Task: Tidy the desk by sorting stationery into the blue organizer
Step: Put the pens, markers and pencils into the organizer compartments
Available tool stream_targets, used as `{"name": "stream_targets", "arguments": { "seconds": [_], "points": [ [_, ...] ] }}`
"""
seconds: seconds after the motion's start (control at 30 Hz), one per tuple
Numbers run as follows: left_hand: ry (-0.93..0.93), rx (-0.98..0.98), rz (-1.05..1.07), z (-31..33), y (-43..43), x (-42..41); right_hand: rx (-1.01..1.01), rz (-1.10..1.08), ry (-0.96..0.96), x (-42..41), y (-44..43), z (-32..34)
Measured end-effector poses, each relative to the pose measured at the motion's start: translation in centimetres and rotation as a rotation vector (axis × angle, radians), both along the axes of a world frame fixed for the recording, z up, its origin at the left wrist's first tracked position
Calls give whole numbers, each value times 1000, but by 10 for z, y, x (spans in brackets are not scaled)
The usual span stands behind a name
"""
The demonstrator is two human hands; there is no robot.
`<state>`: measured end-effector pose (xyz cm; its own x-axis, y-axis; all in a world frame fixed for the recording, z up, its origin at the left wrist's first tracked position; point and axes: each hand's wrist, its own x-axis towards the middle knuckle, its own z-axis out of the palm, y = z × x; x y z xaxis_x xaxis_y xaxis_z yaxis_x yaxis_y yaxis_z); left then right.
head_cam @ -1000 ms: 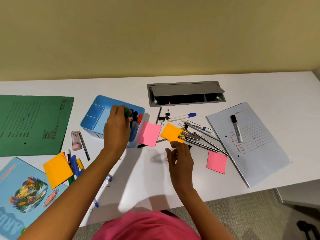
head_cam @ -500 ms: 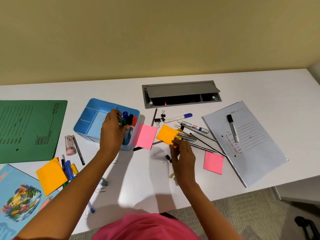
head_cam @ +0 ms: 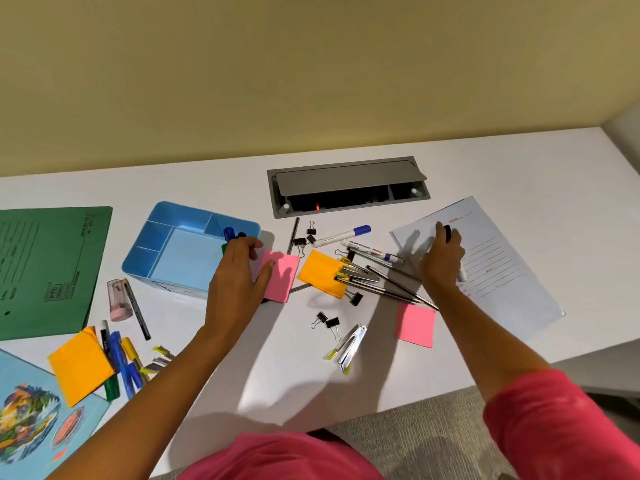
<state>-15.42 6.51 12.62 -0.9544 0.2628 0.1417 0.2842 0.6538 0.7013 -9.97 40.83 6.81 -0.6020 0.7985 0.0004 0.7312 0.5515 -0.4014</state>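
Two-handed marker sorting, probably. Blue organizer (head_cam: 180,207) in left half of desk (head_cam: 242,188), nearer back edge, markers (head_cam: 229,233) in its right compartment. Left hand (head_cam: 235,275) there, fingers curled, grip impossible to tell, thumb on pink pad (head_cam: 282,275). Right hand (head_cam: 441,261) curled round black-capped marker (head_cam: 447,232) near right edge. Next: lift, carry across, drop in upright.

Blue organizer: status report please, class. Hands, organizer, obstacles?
Left hand at markers in blue organizer, grip unclear. Right hand grips black-capped marker on paper. Pink pad touching left thumb.

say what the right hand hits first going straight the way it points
The marker: its black cap sits just at the right hand's fingertips, on the paper. Whether they touch it is unclear.
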Motion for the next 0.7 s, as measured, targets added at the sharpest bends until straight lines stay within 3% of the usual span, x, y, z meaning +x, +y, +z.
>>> {"name": "stream_targets", "arguments": {
  "seconds": [0.2, 0.7],
  "points": [
    [-3, -14, -46, -1, 15, 2, -58, -117, -233, 2, 24, -10],
    [-25, -18, -95, -4, 23, 9, -131, -263, -168, 19, 38, -14]
  ]
}}
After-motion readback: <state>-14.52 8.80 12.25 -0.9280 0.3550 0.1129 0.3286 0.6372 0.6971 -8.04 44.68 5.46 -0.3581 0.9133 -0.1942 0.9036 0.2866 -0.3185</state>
